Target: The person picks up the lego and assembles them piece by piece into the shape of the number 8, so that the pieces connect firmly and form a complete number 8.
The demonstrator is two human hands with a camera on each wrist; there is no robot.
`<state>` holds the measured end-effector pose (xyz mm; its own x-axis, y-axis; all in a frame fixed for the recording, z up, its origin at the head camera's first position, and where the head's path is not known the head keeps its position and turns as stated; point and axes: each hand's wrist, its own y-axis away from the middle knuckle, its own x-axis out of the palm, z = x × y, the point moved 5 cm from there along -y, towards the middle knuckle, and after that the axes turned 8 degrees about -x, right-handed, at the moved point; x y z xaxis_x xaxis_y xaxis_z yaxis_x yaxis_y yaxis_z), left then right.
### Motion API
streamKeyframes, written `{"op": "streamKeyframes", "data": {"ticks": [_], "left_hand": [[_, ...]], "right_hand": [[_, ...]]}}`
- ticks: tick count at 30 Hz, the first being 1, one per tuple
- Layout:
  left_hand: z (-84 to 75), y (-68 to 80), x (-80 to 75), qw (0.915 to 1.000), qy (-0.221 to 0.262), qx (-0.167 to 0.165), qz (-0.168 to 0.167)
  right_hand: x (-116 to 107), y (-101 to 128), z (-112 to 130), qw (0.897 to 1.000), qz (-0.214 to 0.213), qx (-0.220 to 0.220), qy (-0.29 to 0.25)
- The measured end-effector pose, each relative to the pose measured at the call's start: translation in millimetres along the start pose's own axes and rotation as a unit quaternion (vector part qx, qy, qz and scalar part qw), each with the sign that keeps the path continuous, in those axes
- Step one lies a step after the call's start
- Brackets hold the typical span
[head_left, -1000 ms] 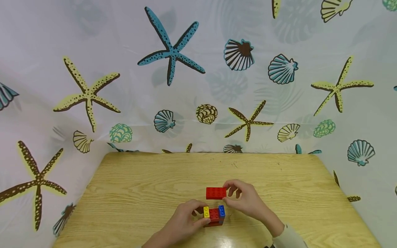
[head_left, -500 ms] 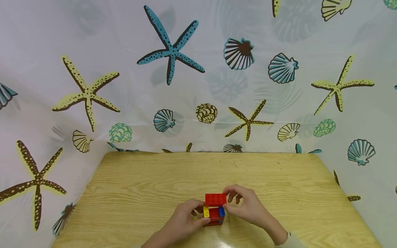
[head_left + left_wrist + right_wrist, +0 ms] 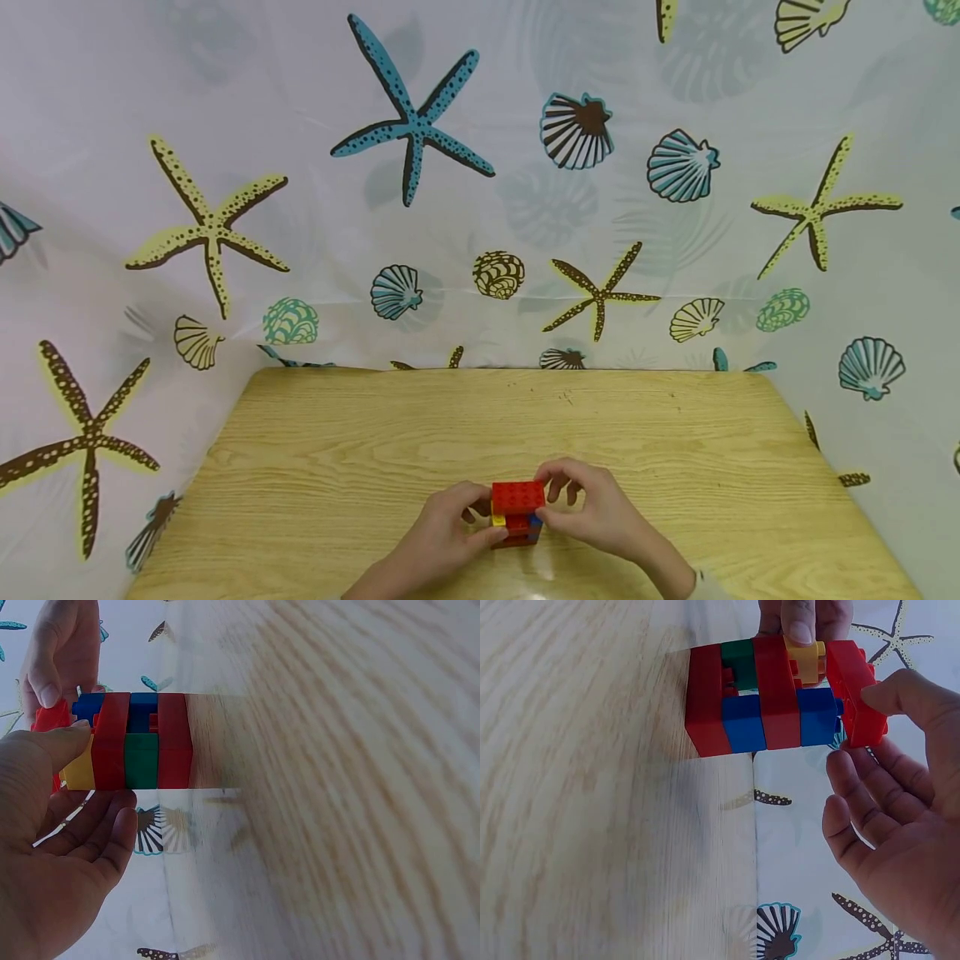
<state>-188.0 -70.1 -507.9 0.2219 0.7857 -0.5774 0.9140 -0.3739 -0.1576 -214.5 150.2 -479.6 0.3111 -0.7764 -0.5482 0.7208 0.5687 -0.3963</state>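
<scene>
In the right wrist view, a block tower stands on the table: a red bottom brick [image 3: 707, 705], a green brick [image 3: 739, 664] and a lower blue brick [image 3: 744, 724], a red middle brick [image 3: 777, 697], then a yellow brick [image 3: 805, 661] and an upper blue brick [image 3: 817, 716]. Slightly tilted, a red top brick [image 3: 856, 694] sits over these last two; a blue stud shows in the narrow gap. My right hand [image 3: 596, 508] pinches this brick's right end between thumb and fingers. My left hand [image 3: 442, 533] grips the tower at the yellow brick.
The wooden table [image 3: 360, 433] stretches out around the tower. Behind it and along both sides hangs a white curtain [image 3: 465, 217] printed with starfish and shells.
My right hand has brought the red top brick down and toward me, from behind the tower to over the yellow and blue bricks. The left hand keeps its hold on the tower.
</scene>
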Motion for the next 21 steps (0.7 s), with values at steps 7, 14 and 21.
{"op": "streamKeyframes", "data": {"ticks": [7, 14, 21], "left_hand": [[-1.6, 0.5, -1.2, 0.9999, -0.001, 0.009, -0.005], [-0.5, 0.1, -0.4, 1.0000, 0.000, 0.001, -0.002], [-0.2, -0.2, 0.0, 1.0000, 0.000, -0.005, 0.002]], "right_hand": [[3.6, 3.5, -2.3, 1.000, 0.016, 0.007, -0.019], [5.4, 4.3, -3.5, 0.999, 0.023, 0.009, -0.022], [3.7, 2.7, 0.1, 0.999, 0.029, 0.005, -0.013]]}}
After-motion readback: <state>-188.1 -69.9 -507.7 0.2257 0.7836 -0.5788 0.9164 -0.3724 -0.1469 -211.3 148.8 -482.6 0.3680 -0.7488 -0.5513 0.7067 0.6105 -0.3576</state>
